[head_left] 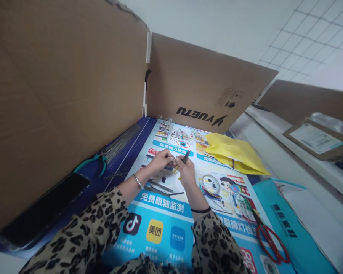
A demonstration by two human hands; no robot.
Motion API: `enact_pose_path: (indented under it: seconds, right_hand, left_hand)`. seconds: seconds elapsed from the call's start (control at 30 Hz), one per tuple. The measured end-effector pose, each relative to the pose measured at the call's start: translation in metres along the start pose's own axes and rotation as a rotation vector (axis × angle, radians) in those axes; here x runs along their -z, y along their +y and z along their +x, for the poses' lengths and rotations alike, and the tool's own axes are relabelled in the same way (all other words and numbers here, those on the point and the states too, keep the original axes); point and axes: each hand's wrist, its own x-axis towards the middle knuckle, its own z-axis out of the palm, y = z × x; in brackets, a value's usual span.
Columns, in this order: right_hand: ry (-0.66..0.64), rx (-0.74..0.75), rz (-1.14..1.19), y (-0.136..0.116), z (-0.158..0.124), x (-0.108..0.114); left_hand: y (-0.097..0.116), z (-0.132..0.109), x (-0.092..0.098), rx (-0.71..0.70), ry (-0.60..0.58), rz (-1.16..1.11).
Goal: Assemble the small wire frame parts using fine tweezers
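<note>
My left hand [161, 160], with a silver bangle at its wrist, is closed in a pinch near the middle of the printed poster [160, 207]. What its fingertips hold is too small to make out. Close against it, my right hand [186, 170] is closed round a small pair of pliers [186, 156] with dark jaws and yellow handles. The jaws point up and away from me, and the fingertips of both hands nearly meet. Below the hands lie several thin dark and silvery rods [160, 187].
Cardboard panels [205, 76] stand at the left and back. A bundle of wires [122, 140], teal-handled pliers [103, 164] and a black flat object [45, 205] lie left. To the right are a yellow pouch [234, 150], coiled wires [210, 186], red-handled scissors [271, 243] and a teal folder [294, 224].
</note>
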Motion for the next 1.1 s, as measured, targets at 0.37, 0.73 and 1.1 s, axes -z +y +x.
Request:
enact_pose_path:
  seconds: [0.37, 0.73, 1.1]
  right_hand:
    - [0.072, 0.719, -1.051, 0.006, 0.004, 0.024]
    - [0.105, 1.052, -1.412, -0.001, 0.000, 0.025]
    - [0.066, 1.103, -1.485, -0.004, -0.001, 0.026]
  left_hand:
    - [0.035, 0.001, 0.024, 0.106, 0.063, -0.459]
    - [0.032, -0.001, 0.022, 0.226, 0.062, -0.497]
    - [0.032, -0.003, 0.016, 0.290, 0.066, -0.453]
